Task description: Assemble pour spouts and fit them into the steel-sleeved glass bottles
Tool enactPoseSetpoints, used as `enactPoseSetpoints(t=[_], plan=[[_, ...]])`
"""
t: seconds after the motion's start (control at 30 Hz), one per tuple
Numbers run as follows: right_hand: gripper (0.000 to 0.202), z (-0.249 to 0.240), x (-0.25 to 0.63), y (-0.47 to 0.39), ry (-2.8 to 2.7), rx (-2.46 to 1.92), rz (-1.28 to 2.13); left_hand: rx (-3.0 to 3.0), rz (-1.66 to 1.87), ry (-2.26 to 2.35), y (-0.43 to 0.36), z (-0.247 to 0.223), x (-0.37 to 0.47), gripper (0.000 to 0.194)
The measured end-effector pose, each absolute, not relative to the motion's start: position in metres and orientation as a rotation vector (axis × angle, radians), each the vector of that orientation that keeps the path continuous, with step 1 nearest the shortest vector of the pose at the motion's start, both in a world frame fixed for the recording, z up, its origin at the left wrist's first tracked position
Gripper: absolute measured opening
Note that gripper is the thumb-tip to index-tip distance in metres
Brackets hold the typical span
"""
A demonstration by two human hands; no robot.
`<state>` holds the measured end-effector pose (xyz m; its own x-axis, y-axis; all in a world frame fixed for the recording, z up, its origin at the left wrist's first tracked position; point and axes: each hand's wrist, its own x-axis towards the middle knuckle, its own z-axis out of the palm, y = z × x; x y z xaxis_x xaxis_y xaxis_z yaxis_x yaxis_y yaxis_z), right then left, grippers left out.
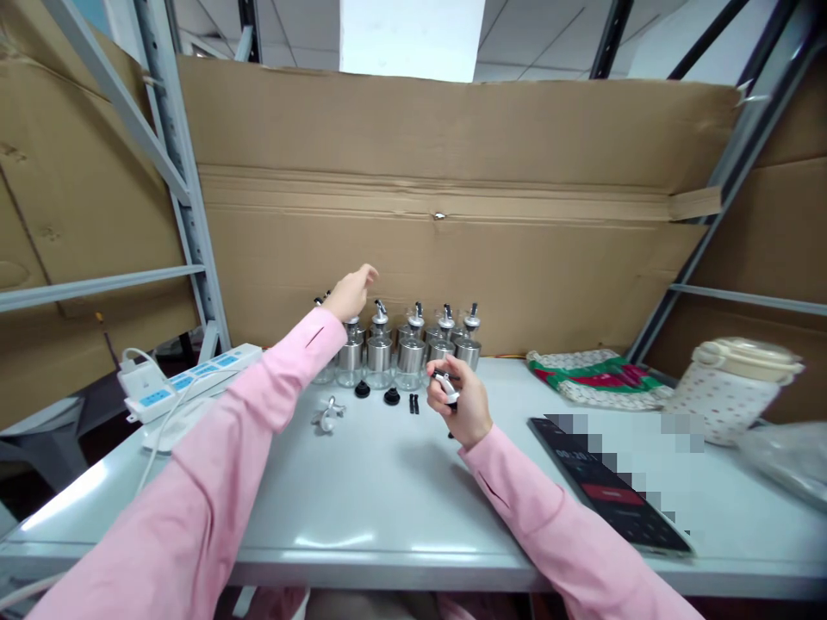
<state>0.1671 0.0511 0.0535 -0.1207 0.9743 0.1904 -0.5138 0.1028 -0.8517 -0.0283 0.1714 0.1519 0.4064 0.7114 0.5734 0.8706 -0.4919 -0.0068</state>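
Glass oil bottles [378,355] with steel sleeves and pourer tops stand in rows at the back of the table. Above the left end of these rows is my left hand [349,293]; its fingers reach to the right, slightly bent, and nothing shows in them. My right hand [470,405], in front of the bottles at the right, is closed on a silver and black pourer spout [447,387]. Two black stoppers [391,396], two small black tubes [413,403] and several silver spout pieces [329,417] lie on the table between my arms.
A power strip [194,379] with a plugged cable stands at the left. To the right lie a phone [600,482], a folded patterned cloth [598,379] and a clear plastic bag [792,456], beside a dotted container [730,387]. Cardboard [452,258] walls the back.
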Motion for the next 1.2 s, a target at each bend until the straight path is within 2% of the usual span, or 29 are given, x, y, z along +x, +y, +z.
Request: enactPoseSetpoints(t=[0.17,0.33,0.43,0.93,1.1,1.2], plan=[[0.027,0.056,0.171,0.052,-0.95,-0.595,1.459,-2.483,-0.332,-1.381,0.208,0.169,-0.025,0.029],[0.026,0.062,0.176,0.048,-0.906,-0.56,1.411,-2.529,-0.14,-1.393,0.226,0.165,-0.009,0.032],[0.019,0.064,0.18,0.049,-0.915,-0.538,1.411,-2.537,-0.079,-1.412,0.231,0.161,0.001,0.035],[0.018,0.063,0.177,0.051,-0.911,-0.478,1.386,-2.412,-0.04,-1.477,0.223,0.159,0.009,0.027],[0.021,0.062,0.177,0.052,-0.965,-0.479,1.353,-2.346,-0.176,-1.399,0.221,0.167,0.006,0.021],[0.022,0.061,0.177,0.053,-0.982,-0.484,1.277,-2.276,-0.307,-1.364,0.215,0.181,0.002,0.026]])
